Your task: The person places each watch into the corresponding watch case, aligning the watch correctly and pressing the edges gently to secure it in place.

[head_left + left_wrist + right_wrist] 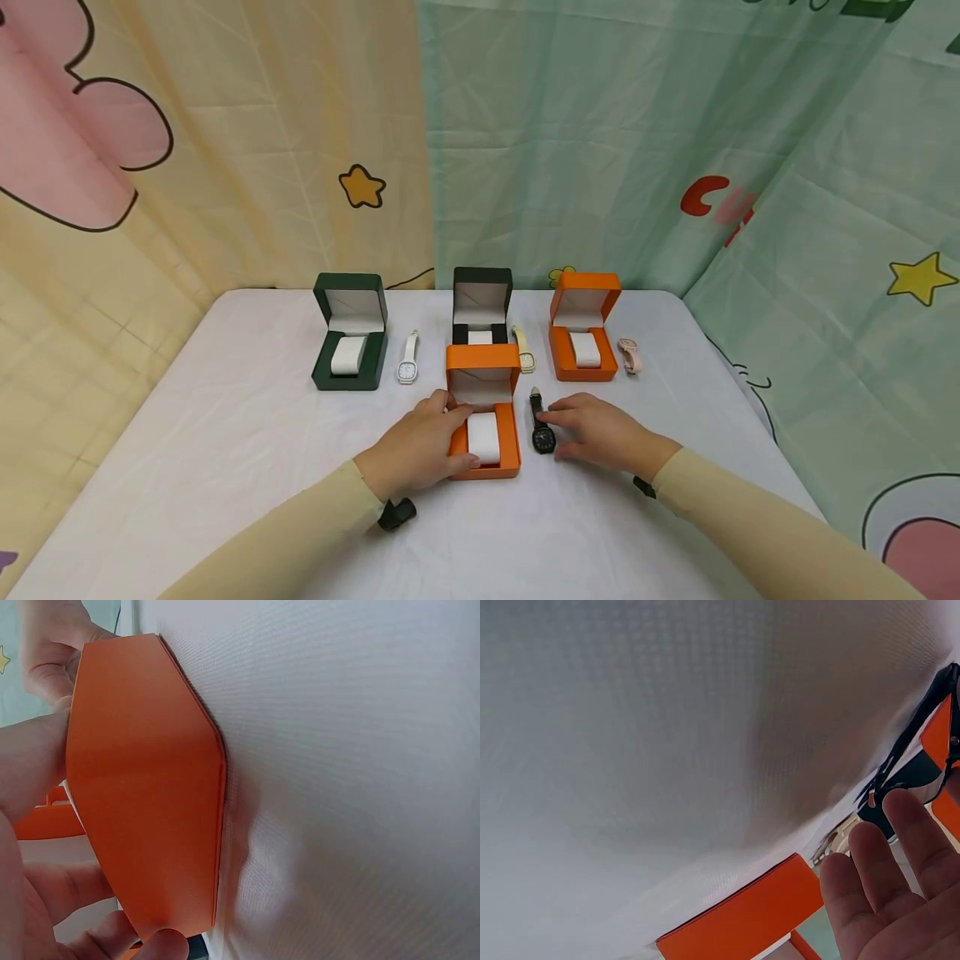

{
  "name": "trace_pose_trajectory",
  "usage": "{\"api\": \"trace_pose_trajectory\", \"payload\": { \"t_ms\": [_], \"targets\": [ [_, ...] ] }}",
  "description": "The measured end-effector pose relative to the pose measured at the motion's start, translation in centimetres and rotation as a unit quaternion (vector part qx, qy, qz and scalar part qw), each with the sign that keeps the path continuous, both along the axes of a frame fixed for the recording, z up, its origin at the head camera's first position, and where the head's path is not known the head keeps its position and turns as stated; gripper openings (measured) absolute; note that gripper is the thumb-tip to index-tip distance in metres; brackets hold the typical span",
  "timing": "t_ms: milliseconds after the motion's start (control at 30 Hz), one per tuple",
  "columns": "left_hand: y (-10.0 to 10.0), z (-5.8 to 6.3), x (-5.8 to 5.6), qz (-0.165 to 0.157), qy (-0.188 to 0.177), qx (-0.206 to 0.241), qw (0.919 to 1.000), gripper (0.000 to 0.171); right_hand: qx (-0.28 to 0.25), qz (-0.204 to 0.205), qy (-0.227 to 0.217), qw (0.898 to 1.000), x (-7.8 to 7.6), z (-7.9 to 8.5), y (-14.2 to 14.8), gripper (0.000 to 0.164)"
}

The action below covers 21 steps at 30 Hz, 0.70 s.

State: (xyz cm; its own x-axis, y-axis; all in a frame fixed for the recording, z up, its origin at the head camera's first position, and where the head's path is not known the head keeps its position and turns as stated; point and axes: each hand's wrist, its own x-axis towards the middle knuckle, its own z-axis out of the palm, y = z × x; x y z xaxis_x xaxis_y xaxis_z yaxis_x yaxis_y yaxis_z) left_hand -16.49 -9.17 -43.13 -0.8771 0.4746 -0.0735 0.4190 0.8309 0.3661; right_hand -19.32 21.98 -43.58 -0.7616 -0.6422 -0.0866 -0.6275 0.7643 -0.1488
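Note:
In the head view, an orange watch box (pixel 508 442) stands with its lid up near the table's middle, a white cushion (pixel 483 438) inside. My left hand (pixel 420 443) grips its left side, thumb at the front inner edge. The left wrist view shows fingers curled around the end of the orange box (pixel 142 780). To the right of the box lies a black watch (pixel 543 439), dial toward me. My right hand (pixel 603 429) reaches it from the right, index fingertip at the strap and thumb beside the dial. Its other fingers (pixel 877 877) are loosely extended in the right wrist view.
Behind stand a green box (pixel 322 375), a black box (pixel 482 279) and another orange box (pixel 585 375), all lid-up with white cushions. Beside them lie a white watch (pixel 407 372), a gold watch (pixel 527 362) and a pink watch (pixel 630 357). Curtains (pixel 570 150) border the white table.

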Motion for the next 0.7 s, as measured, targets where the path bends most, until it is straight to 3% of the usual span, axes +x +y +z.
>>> {"api": "trace_pose_trajectory", "payload": {
  "t_ms": [700],
  "targets": [
    [0.08,-0.39,-0.3,-0.01,0.026,0.006,0.9996,0.077,0.0,0.002,-0.013,1.0,-0.15,-0.24,-0.82,0.051]
  ]
}}
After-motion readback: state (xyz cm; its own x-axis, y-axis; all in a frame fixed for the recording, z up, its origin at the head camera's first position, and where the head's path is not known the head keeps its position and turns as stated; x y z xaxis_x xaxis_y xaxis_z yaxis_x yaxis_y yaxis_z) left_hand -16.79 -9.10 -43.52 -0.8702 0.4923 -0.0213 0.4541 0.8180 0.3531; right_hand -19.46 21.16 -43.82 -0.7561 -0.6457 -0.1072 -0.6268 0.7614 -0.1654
